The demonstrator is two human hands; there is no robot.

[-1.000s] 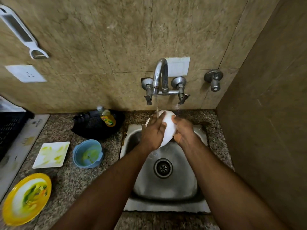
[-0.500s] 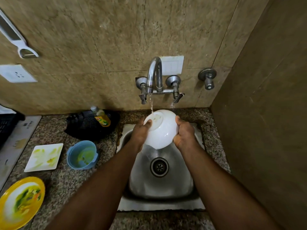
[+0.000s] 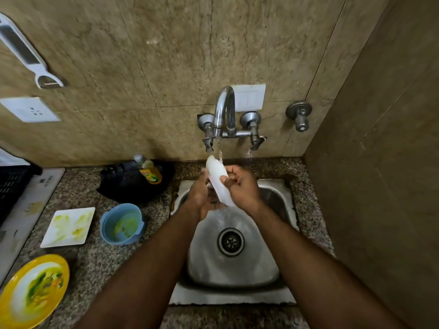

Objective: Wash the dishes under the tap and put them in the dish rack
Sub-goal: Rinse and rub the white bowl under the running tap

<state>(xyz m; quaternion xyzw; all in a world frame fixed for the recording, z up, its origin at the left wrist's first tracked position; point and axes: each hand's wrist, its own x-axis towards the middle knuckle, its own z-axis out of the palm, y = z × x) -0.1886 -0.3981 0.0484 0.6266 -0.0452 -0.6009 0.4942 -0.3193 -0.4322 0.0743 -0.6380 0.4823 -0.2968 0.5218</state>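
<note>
Left hand (image 3: 202, 198): fingers curled round the lower left edge of the white bowl (image 3: 217, 181), gripping it from the left and beneath.
Right hand (image 3: 241, 186): fingers bent and closed on the bowl's right face, thumb on the near side.
White bowl: held between the 2 hands over the sink (image 3: 282, 200), turned almost edge-on, its top rim rising above the fingertips.
Tap (image 3: 224, 110): on the wall beyond the fingertips, running; the stream falls just right of the bowl's upper rim.
Blue bowl (image 3: 122, 224): on the counter well left of the left fingers, smeared yellow-green.
White square plate (image 3: 69, 226): just left of the blue bowl, smeared.
Yellow plate (image 3: 33, 290): far left and nearest the camera, with food residue.
Soap bottle (image 3: 148, 170): left of the left fingers, by the wall, lying on a dark pan (image 3: 128, 186).
Black crate (image 3: 11, 186): at the far left edge, only partly in view.
</note>
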